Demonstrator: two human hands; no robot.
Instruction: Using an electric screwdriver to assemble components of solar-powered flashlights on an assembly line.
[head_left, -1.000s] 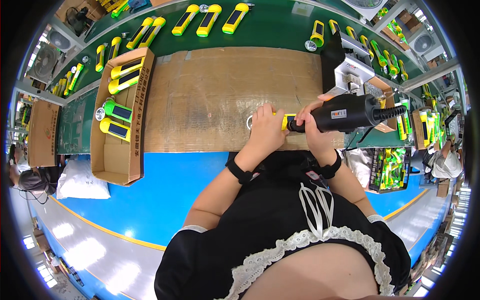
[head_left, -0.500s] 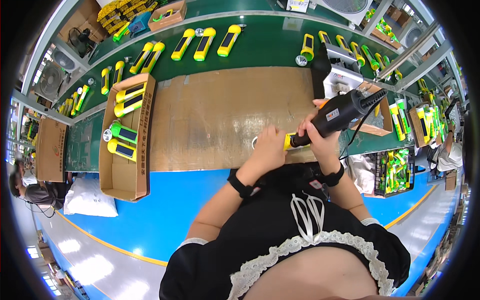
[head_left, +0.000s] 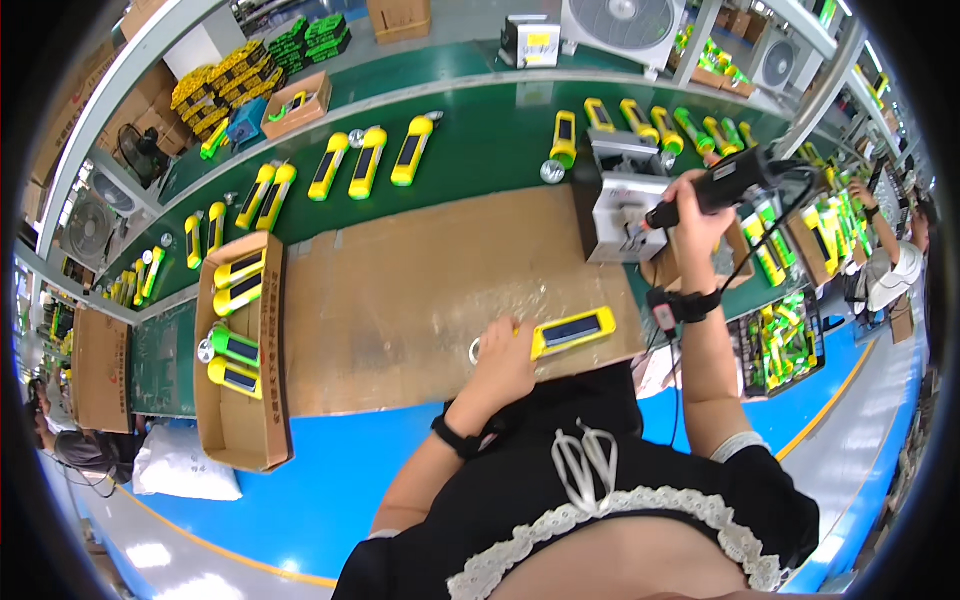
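My left hand [head_left: 503, 362] is closed round the head end of a yellow flashlight [head_left: 576, 332] with a dark solar panel on its upper face. The flashlight lies on the brown cardboard mat [head_left: 420, 270] near its front right corner; its head is mostly covered by my fingers. My right hand [head_left: 697, 218] grips a black electric screwdriver [head_left: 737, 178], held nearly level. The screwdriver's tip points left, at the front of a grey metal screw feeder [head_left: 625, 205]. Whether the tip touches the feeder, I cannot tell.
At the left stands a long cardboard box [head_left: 272, 400] holding several flashlights. More flashlights [head_left: 367, 162] lie along the green conveyor belt [head_left: 480, 145] behind the mat. A black crate [head_left: 780, 345] of yellow-green parts sits at the right. The screwdriver's cord [head_left: 745, 255] hangs beside my right forearm.
My right hand has lifted the screwdriver off the flashlight and carried it up and right to the screw feeder. My left hand stays on the flashlight. The whole view has shifted.
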